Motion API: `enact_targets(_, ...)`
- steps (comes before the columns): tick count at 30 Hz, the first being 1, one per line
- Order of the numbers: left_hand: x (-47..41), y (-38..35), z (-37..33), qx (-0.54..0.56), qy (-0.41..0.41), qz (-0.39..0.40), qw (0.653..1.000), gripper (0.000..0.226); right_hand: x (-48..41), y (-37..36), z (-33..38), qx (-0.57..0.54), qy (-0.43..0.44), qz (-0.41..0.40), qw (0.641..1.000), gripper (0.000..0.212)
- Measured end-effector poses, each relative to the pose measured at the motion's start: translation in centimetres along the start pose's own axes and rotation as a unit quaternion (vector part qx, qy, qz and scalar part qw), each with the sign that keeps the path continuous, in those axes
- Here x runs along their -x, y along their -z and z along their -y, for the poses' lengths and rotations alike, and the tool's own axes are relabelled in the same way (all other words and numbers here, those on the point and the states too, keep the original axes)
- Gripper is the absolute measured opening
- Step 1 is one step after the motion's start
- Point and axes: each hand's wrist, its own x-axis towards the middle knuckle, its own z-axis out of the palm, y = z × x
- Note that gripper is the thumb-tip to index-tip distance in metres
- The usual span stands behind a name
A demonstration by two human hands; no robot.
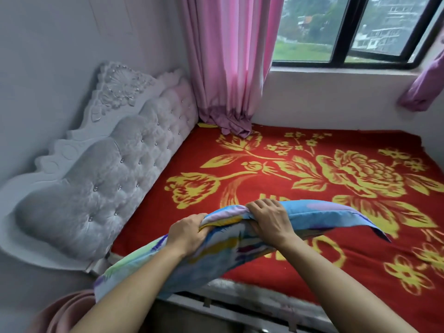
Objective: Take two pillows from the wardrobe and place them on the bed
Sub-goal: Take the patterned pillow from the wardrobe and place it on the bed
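Left grip [189, 230] and right grip [270, 218] both clench one pillow [216, 251]; the bed [312, 179] lies below.

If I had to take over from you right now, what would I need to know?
Left hand: grip shut on the pillow.
Right hand: grip shut on the same pillow, along its top edge.
The pillow is held over the near edge of the bed, close to the headboard.
Done: one pillow has reached the bed, but is not set down.
Left: lay it by the headboard. No other pillow is in view, so fetch the second from the wardrobe.
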Motion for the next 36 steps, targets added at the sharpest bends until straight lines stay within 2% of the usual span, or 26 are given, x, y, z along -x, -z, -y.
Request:
enact_targets(4,-5.8,1.6,1.9,-0.019,0.029,-0.022,0.999,0.047,-7.1,-1.6,-1.3,-0.048,0.026,-0.021,0.998,0.04)
enact_targets(7,-9.2,2.5,3.4,-0.031,0.043,-0.05,0.997,0.047,-11.8,-2.8,-1.8,-0.069,0.038,-0.029,0.996,0.028)
enact_targets(13,-14.4,2.5,7.5,-0.058,0.057,-0.081,0.993,0.05,-19.6,-5.8,-1.4,-0.076,0.067,-0.022,0.995,0.03)
enact_targets(17,-18.4,1.7,11.1,-0.051,0.059,-0.088,0.993,0.046,-24.4,-7.7,-0.9,-0.057,0.065,-0.014,0.996,0.03)
enact_targets(22,-24.9,0.8,15.1,-0.035,0.058,-0.09,0.994,0.029,-30.6,-9.3,-0.4,-0.022,0.04,0.003,0.999,0.031)
enact_targets(25,-28.8,0.3,17.3,0.016,0.072,-0.096,0.993,0.03,-34.4,-10.3,0.1,0.004,0.015,-0.021,1.0,0.03)
enact_targets(31,-34.3,-0.9,21.5,0.095,0.067,-0.065,0.991,0.037,-40.2,-12.1,1.1,0.048,0.021,-0.054,0.997,0.027)
enact_targets(36,-36.0,-0.2,21.3,0.168,0.092,-0.037,0.981,0.042,-42.3,-11.7,0.7,0.058,0.013,-0.056,0.997,0.026)
